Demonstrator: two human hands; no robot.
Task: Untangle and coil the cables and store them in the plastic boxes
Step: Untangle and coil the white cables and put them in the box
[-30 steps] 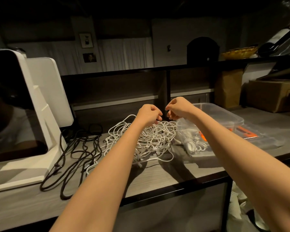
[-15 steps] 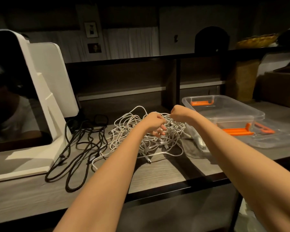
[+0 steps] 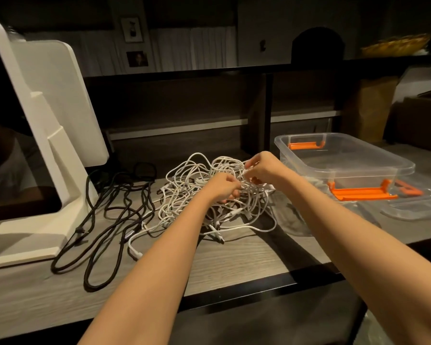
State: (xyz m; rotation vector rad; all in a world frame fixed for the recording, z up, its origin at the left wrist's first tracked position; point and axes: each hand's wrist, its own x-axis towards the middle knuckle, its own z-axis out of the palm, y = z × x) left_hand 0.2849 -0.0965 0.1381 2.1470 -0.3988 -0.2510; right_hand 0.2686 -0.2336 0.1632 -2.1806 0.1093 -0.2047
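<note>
Dim shelving behind a grey wood counter [image 3: 234, 265]. My left hand [image 3: 222, 189] and right hand [image 3: 261, 168] both pinch strands of the white cable tangle [image 3: 184, 190], clear plastic box [image 3: 373, 163] at three o'clock. I'd find one plug end, feed it through gently, never yank.

Both forearms are bare right up to the near edge of view, with no sleeve showing on either. The left hand [image 3: 223, 189] and the right hand [image 3: 264, 168] wear no gloves. No watch, band or bracelet sits on either wrist, and no ring shows on the fingers.
</note>
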